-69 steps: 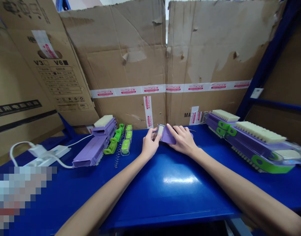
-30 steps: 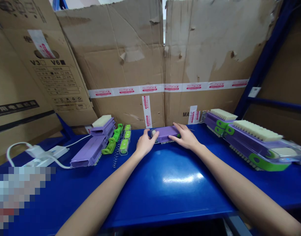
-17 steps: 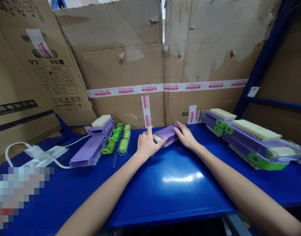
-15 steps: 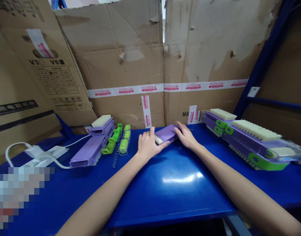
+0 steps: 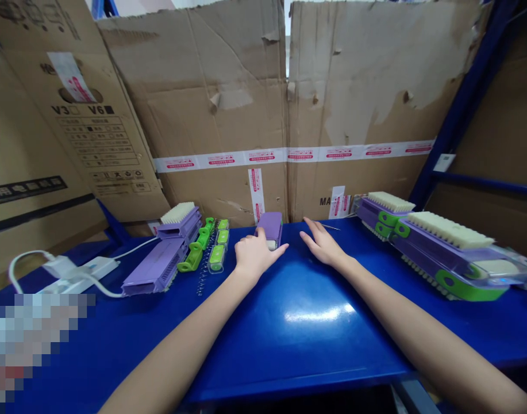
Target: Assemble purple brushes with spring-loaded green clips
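Note:
My left hand (image 5: 255,254) is closed on the near end of a purple brush (image 5: 269,224), which points away from me near the back of the blue table. A pale part of the brush shows by the thumb; its underside is hidden. To the right, my right hand (image 5: 323,242) is apart from the brush, fingers spread and holding nothing. Just beyond its fingers lies a thin metal rod (image 5: 332,227). Left of my left hand are green clips (image 5: 192,256), springs (image 5: 203,267) and clear-cased green pieces (image 5: 217,256) in rows.
Purple brush bodies (image 5: 153,264) lie at the left, beside a white power strip (image 5: 88,268). Assembled purple-and-green brushes (image 5: 439,247) with pale bristles stand at the right. Cardboard (image 5: 220,115) walls the back of the blue table (image 5: 297,345), and a blue post (image 5: 470,98) rises at right.
The brush has turned from slanting rightward to pointing away from me, shifting left with my left hand. My right hand has come off its far end and opened.

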